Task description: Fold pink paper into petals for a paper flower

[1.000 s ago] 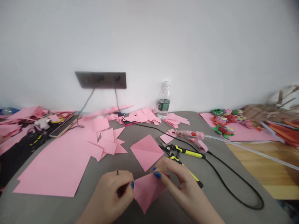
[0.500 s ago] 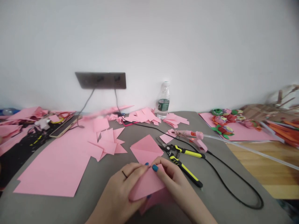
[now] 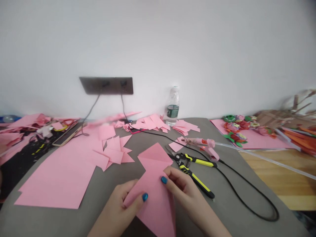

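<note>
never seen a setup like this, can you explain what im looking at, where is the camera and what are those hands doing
There is no machine here: these are a person's own bare hands. Every picture comes from one camera worn on the head, looking forward and down, so you see roughly what the person sees.

The left hand grips a pink paper with its thumb on top, while the right hand pinches its other side. Just beyond lies a creased pink square on the grey table. To the right are a yellow-handled tool and a glue gun; to the left, large pink sheets. A bottle stands near the wall.
</note>
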`<move>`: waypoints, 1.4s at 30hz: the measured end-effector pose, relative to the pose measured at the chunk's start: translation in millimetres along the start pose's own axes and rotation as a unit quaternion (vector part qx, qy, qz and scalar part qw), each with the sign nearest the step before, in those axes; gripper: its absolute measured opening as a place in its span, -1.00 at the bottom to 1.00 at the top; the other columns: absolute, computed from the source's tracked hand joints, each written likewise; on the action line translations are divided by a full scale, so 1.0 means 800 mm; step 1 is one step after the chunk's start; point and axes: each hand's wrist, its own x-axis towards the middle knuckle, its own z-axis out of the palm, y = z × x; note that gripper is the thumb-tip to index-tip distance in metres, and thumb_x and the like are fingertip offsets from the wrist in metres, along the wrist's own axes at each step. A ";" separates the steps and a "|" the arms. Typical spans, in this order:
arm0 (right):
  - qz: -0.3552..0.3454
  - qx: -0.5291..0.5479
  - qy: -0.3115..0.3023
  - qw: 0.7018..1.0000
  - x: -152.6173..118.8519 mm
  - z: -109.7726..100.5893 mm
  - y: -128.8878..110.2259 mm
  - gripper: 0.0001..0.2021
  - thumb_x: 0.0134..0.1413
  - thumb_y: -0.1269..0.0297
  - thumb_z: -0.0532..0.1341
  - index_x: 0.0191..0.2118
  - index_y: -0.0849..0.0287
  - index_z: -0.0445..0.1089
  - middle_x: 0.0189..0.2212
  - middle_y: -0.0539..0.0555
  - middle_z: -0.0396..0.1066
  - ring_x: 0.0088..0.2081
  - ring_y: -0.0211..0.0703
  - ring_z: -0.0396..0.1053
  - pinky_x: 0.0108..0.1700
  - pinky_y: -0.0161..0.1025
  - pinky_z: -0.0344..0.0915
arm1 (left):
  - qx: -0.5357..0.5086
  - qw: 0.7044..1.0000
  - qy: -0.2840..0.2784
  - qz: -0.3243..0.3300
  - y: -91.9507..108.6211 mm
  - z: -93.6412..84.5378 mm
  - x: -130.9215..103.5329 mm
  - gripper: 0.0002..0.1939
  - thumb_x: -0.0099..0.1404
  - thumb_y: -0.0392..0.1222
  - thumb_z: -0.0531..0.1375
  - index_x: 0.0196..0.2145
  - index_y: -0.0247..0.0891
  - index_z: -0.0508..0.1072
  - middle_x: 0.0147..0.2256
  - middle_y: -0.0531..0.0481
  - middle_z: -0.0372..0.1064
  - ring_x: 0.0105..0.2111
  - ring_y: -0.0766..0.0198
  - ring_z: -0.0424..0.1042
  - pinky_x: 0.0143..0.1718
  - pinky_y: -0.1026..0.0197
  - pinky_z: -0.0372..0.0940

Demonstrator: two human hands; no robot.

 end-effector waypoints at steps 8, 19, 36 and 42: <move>-0.001 -0.178 -0.123 0.976 -0.020 -0.005 -0.029 -0.77 0.26 0.25 0.17 -0.45 0.11 0.29 -0.50 -0.04 0.28 -0.37 -0.16 0.21 -0.33 -0.29 0.16 | -0.102 0.990 -0.093 -0.041 0.012 -0.006 0.000 -0.67 0.35 0.13 0.17 -0.36 -0.20 0.41 -0.42 0.09 0.26 -0.43 0.30 0.24 -0.43 0.35 0.18; 0.008 -0.030 -0.022 0.999 -0.007 -0.007 -0.025 -0.71 0.22 0.06 0.21 -0.41 0.15 0.30 -0.47 -0.03 0.27 -0.44 -0.23 0.17 -0.41 -0.32 0.11 | -0.209 0.974 -0.068 -0.053 0.004 0.001 0.005 -0.68 0.30 0.10 0.28 -0.19 -0.19 0.43 -0.27 0.03 0.33 -0.29 0.24 0.32 -0.32 0.31 0.29; 0.056 0.107 0.009 0.993 -0.002 -0.003 0.002 -0.53 0.08 -0.19 0.31 -0.26 0.08 0.18 -0.64 -0.21 0.03 -0.57 -0.33 -0.12 -0.50 -0.36 -0.17 | -0.208 0.956 0.206 0.004 -0.021 0.005 0.014 -0.76 0.22 -0.06 0.37 -0.33 -0.22 0.42 -0.41 0.05 0.47 -0.31 0.24 0.46 -0.27 0.31 0.39; 0.051 0.147 -0.006 0.988 -0.002 -0.002 0.007 -0.59 0.10 -0.13 0.33 -0.27 0.10 0.25 -0.63 -0.18 0.15 -0.59 -0.35 -0.02 -0.52 -0.40 -0.07 | -0.069 0.989 0.117 0.062 -0.018 0.000 0.004 -0.86 0.34 -0.18 0.24 -0.14 -0.15 0.51 -0.23 -0.01 0.53 -0.24 0.19 0.53 -0.26 0.28 0.43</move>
